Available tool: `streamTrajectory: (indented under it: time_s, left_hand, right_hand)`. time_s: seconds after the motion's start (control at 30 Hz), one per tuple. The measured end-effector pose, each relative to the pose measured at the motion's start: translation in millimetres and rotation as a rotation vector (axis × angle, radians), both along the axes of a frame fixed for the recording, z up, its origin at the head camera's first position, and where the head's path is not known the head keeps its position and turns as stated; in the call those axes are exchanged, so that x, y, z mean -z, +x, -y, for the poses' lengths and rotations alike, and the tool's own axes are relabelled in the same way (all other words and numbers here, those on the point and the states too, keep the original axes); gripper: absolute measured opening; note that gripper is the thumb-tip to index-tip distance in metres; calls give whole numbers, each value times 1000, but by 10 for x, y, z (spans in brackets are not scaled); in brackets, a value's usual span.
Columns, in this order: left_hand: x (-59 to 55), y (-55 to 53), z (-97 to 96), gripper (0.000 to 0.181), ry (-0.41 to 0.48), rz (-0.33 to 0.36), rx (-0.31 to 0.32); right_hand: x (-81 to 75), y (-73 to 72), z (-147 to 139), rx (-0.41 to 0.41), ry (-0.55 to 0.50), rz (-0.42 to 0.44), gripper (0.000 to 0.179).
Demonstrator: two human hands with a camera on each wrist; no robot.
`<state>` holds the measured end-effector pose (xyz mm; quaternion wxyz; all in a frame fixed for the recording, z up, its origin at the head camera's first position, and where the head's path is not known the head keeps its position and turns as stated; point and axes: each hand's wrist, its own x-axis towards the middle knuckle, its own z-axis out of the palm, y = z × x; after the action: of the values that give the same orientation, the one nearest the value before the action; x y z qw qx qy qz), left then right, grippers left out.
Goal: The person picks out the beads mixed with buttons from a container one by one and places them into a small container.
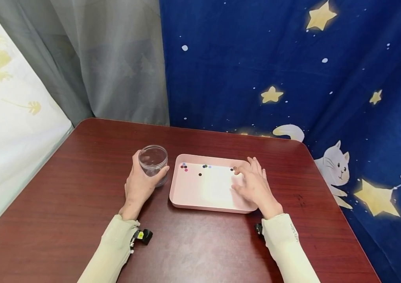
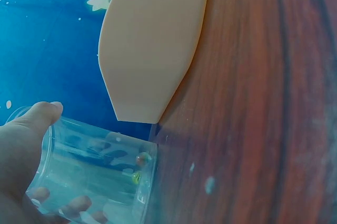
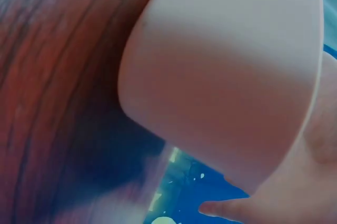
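A clear plastic jar (image 1: 153,159) without a lid stands upright on the table left of the tray. My left hand (image 1: 141,182) grips it round the side, thumb on the near right. Two small beads (image 2: 137,176) show near the jar's bottom in the left wrist view. A shallow pink tray (image 1: 200,206) lies at the middle. Small round dark, red and blue beads (image 1: 184,167) are scattered along its far side. Over the tray's right end is my right hand (image 1: 255,188), thumb and index finger apart, index fingertip by a brown bead (image 1: 235,168).
The dark red wooden table (image 1: 207,243) has rounded far corners. Behind it hang a grey curtain (image 1: 115,59) and a blue curtain (image 1: 228,70) with stars and a cat. A white cloth (image 1: 12,129) with yellow print hangs at the left.
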<state>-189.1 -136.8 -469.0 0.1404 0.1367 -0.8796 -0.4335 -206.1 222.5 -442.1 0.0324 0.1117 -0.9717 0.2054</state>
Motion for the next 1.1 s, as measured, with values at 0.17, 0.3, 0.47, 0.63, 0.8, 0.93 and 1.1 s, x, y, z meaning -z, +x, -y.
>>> streamTrajectory:
  time_s: [0.17,0.3,0.47,0.63,0.8,0.93,1.1]
  left_hand:
    - [-9,-13,-10,106,0,3,3]
    - [-11,-22,-12,106,-3,1,3]
    - [-17,-11,-7,106,0,0,2]
    - [-13,-2,-6,106,5,-6,2]
    - [-10,4,-6,107,3,2,1]
    - [-13,1,-4,107,1,3,-1]
    - [-11,-12,0,106,-2,-1,2]
  right_hand:
    - [-10,16,-42,-1,-1,22,34]
    - [-22,23,-82,-1,26,23,33]
    - [-53,42,-141,-7,70,52,32]
    - [-90,66,-175,-20,100,102,30]
    - [-118,80,-162,-8,152,148,28]
    - [-135,84,-146,25,193,166,28]
    - [-160,89,-150,45,212,158,17]
